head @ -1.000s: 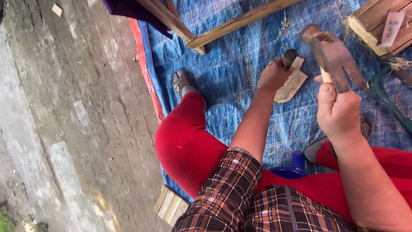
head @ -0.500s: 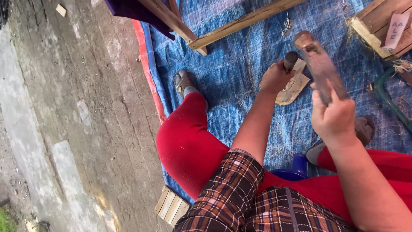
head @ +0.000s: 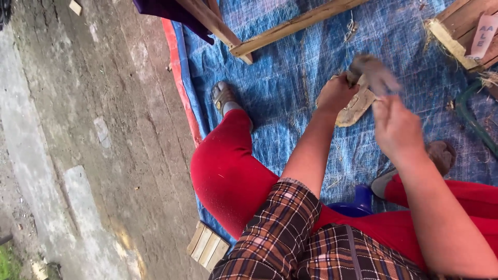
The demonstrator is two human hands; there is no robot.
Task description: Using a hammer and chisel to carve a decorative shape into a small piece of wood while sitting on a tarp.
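A left hand [head: 336, 93] has its fingers clamped on the upper end of a pale, stiff wood piece [head: 357, 108] resting on a blue tarp [head: 290, 78], while the right hand [head: 397, 127] grips a blurred chopping tool [head: 374, 72] — probably heavy — just above its fingers.

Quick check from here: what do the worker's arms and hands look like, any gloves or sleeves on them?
No gloves: the left hand and right hand are bare, and no rings or watch show. Both forearms are bare. A short plaid sleeve in brown, red and dark blue covers the left upper arm to the elbow. The right hand is motion-blurred.
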